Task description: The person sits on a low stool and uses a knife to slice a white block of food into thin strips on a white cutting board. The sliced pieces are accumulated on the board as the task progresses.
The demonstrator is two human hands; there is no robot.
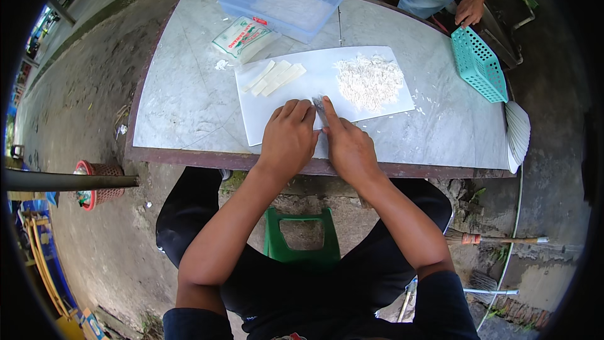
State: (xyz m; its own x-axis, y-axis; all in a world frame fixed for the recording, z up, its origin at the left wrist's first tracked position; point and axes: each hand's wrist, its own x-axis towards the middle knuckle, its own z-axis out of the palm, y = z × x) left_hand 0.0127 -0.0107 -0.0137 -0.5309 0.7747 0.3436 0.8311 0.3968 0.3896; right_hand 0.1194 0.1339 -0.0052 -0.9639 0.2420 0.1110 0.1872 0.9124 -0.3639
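A white cutting board [325,68] lies on the table before me. My right hand [349,141] holds a knife [319,105], its index finger stretched along the blade. Beside the blade, my left hand [289,134] presses down on the board with bent fingers; what lies under them is hidden. Several pale flat strips [276,78] rest on the board's left part, beyond my left hand. A heap of finely cut white pieces [370,82] covers the board's right part. Small white bits are scattered on the table to the right of the board.
A blue translucent plastic box [283,4] and a printed plastic packet [243,40] stand behind the board. At the right are a turquoise perforated basket [479,66] and a white ribbed object [517,134] at the edge of the table [188,104]. Another person's hand [470,8] touches the basket.
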